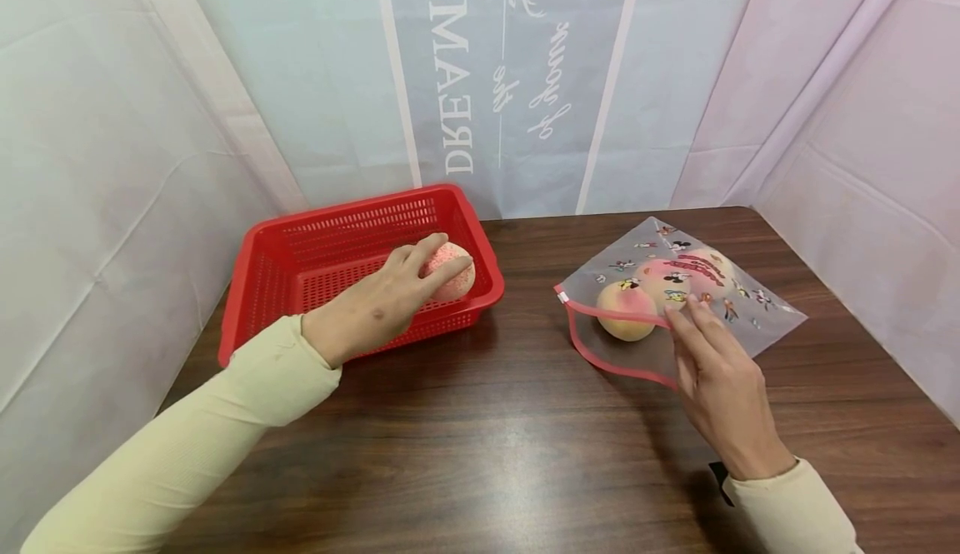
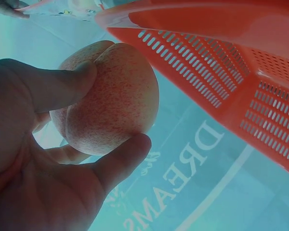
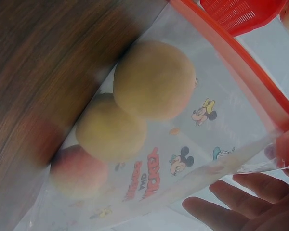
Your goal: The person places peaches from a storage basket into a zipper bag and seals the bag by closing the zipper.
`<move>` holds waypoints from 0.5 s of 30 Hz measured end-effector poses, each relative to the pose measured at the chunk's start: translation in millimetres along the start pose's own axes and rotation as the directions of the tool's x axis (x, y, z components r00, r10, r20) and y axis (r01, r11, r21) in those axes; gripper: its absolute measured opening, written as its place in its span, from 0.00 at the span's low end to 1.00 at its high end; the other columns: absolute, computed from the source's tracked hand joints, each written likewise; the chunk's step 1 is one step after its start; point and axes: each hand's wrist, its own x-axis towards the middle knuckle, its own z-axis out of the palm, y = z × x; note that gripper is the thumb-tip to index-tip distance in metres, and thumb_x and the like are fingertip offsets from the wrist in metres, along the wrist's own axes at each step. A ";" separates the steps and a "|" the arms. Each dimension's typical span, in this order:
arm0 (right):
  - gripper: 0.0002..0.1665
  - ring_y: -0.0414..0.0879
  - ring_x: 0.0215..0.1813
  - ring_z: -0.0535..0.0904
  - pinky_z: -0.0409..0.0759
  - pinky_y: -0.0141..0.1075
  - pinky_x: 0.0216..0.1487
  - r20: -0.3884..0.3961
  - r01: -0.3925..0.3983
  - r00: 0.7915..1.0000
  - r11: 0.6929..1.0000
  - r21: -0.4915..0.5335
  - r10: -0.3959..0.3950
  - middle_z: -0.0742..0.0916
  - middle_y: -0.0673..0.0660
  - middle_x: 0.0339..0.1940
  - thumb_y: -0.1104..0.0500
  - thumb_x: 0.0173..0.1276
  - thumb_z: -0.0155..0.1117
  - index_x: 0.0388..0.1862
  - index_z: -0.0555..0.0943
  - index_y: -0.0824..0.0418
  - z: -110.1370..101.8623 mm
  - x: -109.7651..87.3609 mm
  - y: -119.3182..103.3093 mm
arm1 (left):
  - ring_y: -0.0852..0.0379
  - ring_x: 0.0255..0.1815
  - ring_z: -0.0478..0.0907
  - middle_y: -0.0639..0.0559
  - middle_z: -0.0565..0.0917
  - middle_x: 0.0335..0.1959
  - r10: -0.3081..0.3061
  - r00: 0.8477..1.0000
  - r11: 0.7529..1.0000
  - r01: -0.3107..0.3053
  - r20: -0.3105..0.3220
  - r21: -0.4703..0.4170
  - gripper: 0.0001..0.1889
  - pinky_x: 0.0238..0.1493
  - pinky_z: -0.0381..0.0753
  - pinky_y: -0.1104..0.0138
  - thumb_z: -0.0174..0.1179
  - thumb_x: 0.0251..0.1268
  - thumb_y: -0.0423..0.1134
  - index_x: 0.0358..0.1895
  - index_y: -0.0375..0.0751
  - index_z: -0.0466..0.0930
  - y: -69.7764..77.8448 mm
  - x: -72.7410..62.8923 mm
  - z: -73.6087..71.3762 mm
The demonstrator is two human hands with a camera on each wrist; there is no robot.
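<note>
My left hand (image 1: 382, 296) grips a speckled pink peach (image 1: 452, 275) over the right end of a red plastic basket (image 1: 258, 287). The left wrist view shows the thumb and fingertips around this peach (image 2: 118, 98), with the basket's slotted wall (image 2: 197, 62) beside it. On the right, my right hand (image 1: 723, 387) pinches the red-edged mouth of a clear zip bag (image 1: 611, 256) printed with cartoon figures. Inside the bag lie three peaches, the closest peach (image 1: 628, 321) near the opening. In the right wrist view the thumb is mostly out of sight.
The basket and bag stand on a dark wood-grain table (image 1: 480, 454). Behind is a pale cloth backdrop (image 1: 517, 121) with mirrored lettering, and pale cloth walls rise left and right. A white slider (image 1: 563, 296) sits at the bag mouth's left corner.
</note>
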 end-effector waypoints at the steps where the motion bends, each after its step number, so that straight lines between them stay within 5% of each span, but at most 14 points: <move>1: 0.35 0.67 0.60 0.78 0.65 0.40 0.71 -0.002 0.001 1.000 1.000 0.002 -0.001 0.81 0.68 0.62 0.41 0.82 0.38 0.58 0.82 0.66 0.0 0.3 0.0 | 0.38 0.64 0.68 0.36 0.61 0.72 0.007 1.000 1.000 -0.007 -0.003 -0.001 0.42 0.40 0.86 0.59 0.64 0.55 0.19 0.73 0.40 0.58 0.5 0.7 0.4; 15: 0.36 0.68 0.60 0.78 0.65 0.41 0.71 -0.005 -0.006 1.000 1.000 0.008 0.006 0.81 0.69 0.61 0.41 0.82 0.38 0.58 0.83 0.67 -0.5 1.7 -2.0 | 0.39 0.67 0.66 0.38 0.63 0.69 0.103 0.991 0.993 -0.107 -0.087 -0.041 0.36 0.47 0.85 0.58 0.63 0.57 0.19 0.70 0.36 0.63 7.7 5.1 7.1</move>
